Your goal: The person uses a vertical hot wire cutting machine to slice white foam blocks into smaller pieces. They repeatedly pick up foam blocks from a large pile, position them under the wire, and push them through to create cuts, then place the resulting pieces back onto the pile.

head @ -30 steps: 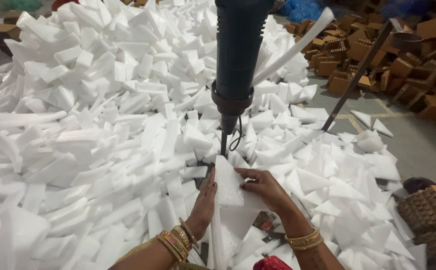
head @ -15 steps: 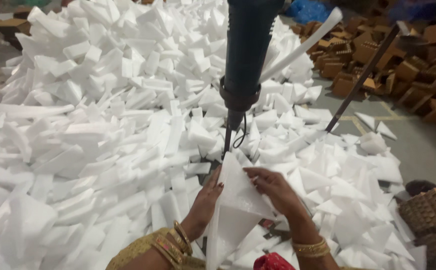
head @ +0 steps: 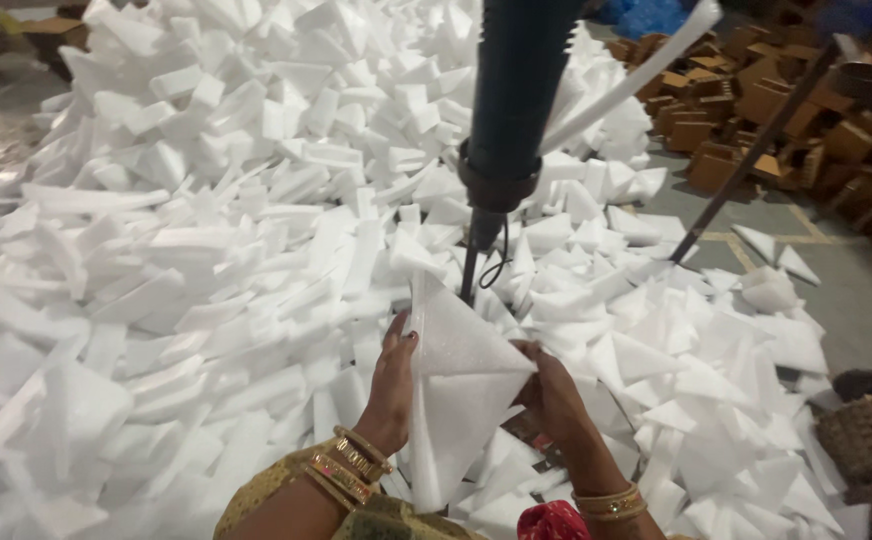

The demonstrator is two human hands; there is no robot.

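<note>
Two hands grip one white triangular foam piece (head: 461, 390), held upright just below the tip of the dark power tool (head: 512, 120). Left hand (head: 393, 385) is flat against the piece's left edge, fingers extended, gold bangles (head: 348, 468) at the wrist. Right hand (head: 553, 395) is closed around the right corner. The tool hangs vertically above the piece, its thin tip (head: 468, 275) just beside the piece's top point; contact cannot be confirmed. A large heap of white foam offcuts (head: 206, 230) surrounds the tool. Brown cardboard items (head: 756, 110) lie well to its right.
</note>
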